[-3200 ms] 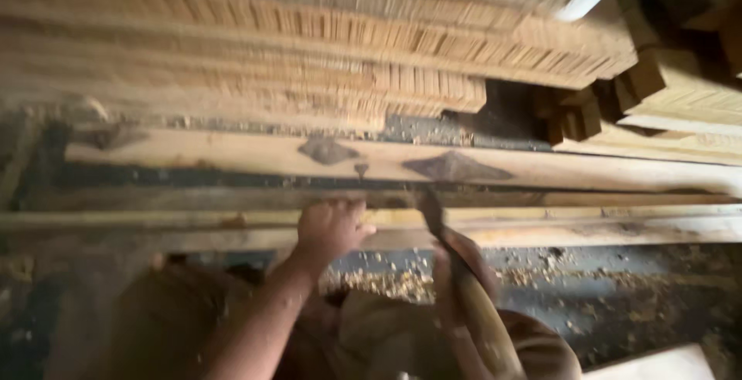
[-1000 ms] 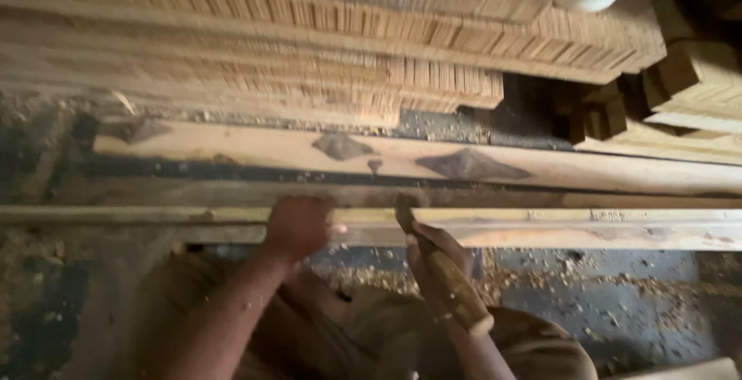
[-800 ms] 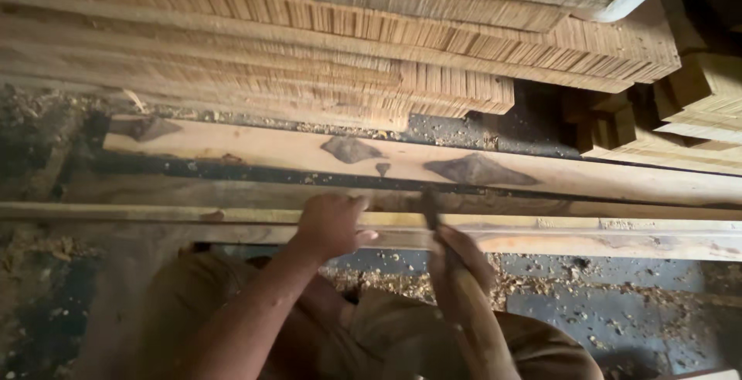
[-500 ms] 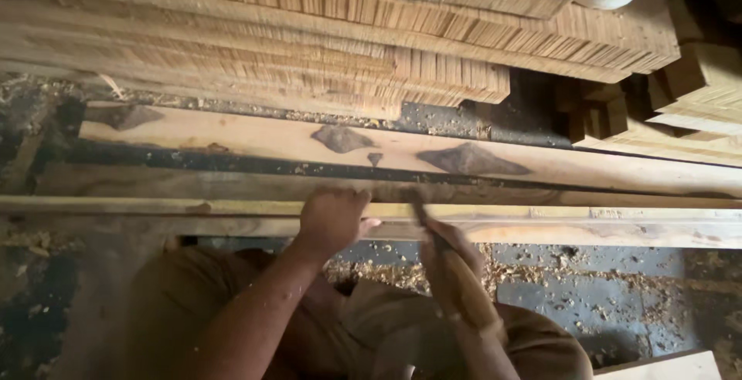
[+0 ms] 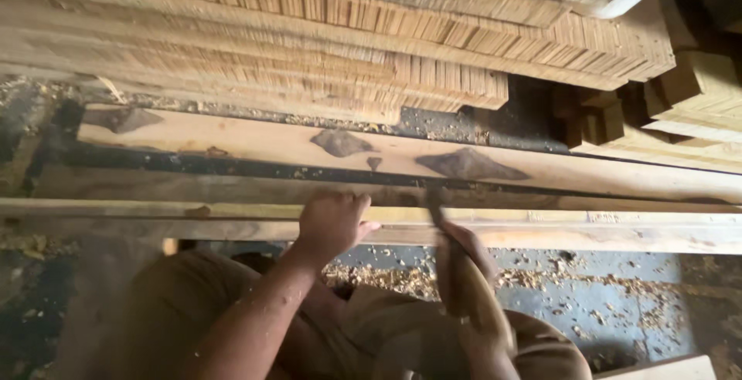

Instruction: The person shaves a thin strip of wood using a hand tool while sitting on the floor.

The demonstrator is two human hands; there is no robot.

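Long wooden strip [image 5: 603,225]: pale, narrow, running from 9 o'clock to 3 o'clock across the middle of my view, lying on edge in front of my knees. Both my hands meet it near its centre.

Left hand [image 5: 331,221]: closed over the near edge of the strip, fingers curled onto its top, thumb pointing toward 3 o'clock. It grips the strip itself.

Right hand [image 5: 464,250]: just to the 3 o'clock side of the left hand, wrapped around a dark tool [image 5: 435,204]. The tool's tip stands at the strip's top edge, toward 12 o'clock from my knuckles. The hand is blurred; the tool's kind I cannot tell.

Broad plank [image 5: 255,144]: beyond the strip toward 12 o'clock, parallel to it, pale with dark grey knots.

Stacked timber [image 5: 325,40]: layered boards filling the 12 o'clock band, end grain showing.

Short wooden blocks [image 5: 603,117]: at 2 o'clock, beside the stack.

Wood shavings [image 5: 386,276]: scattered on the dark floor [image 5: 634,303] below the strip, from 6 o'clock toward 4 o'clock.
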